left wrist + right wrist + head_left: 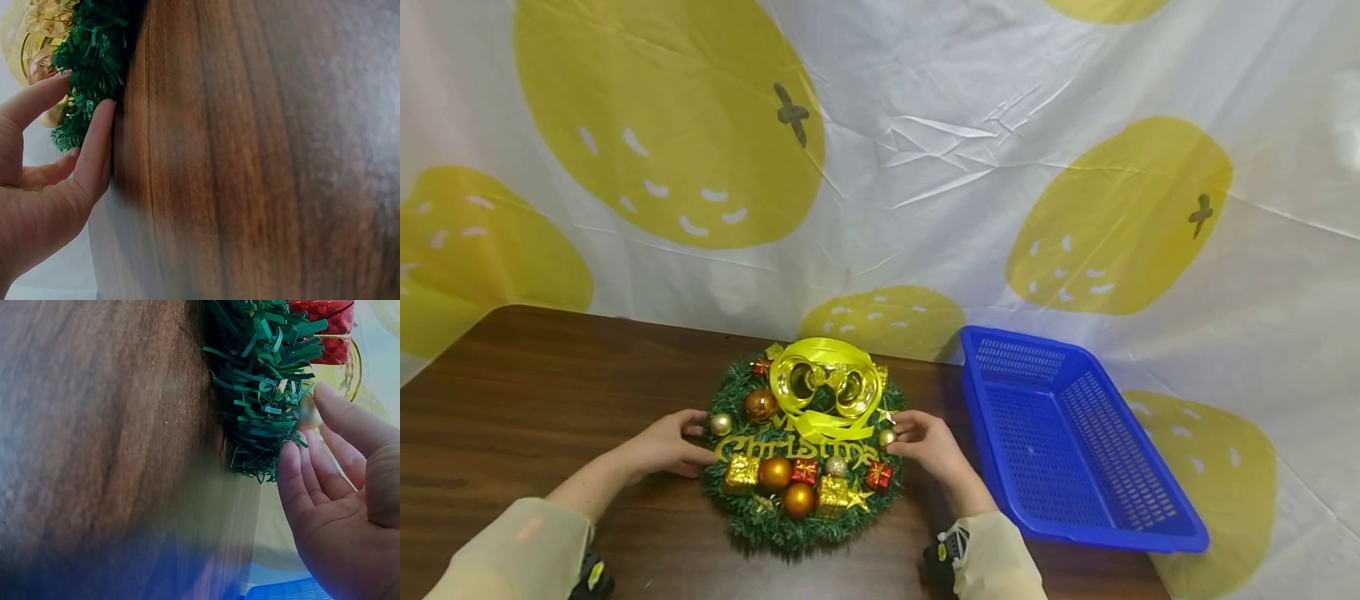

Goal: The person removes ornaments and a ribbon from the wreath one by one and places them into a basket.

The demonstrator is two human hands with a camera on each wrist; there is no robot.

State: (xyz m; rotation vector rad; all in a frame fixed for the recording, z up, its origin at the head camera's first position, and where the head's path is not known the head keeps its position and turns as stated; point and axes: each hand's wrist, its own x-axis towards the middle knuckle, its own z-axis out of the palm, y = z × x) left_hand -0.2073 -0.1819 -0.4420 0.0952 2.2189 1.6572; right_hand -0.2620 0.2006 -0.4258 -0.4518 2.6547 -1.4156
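Note:
A green Christmas wreath [790, 533] lies on the brown table between two hands. It bears gold lettering [760, 448], orange and gold baubles, small red and gold gift boxes, gold bells [854, 392] and a looped yellow ribbon [827, 345]. My left hand [662, 447] grips the wreath's left edge, thumb and fingers around the green tinsel [97, 53]. At the opposite edge my right hand [934, 450] holds the wreath beside a small gold bauble [887, 437]. In the right wrist view, the thumb and fingers [297, 481] touch the tinsel from two sides; some fingertips are hidden.
To the right stands a blue plastic basket [977, 408] with slotted walls. Dark wood grain covers the table [587, 375]. Behind it hangs a white cloth [910, 217] printed with large yellow fruit shapes. A dark wrist device [945, 552] sits at the right sleeve.

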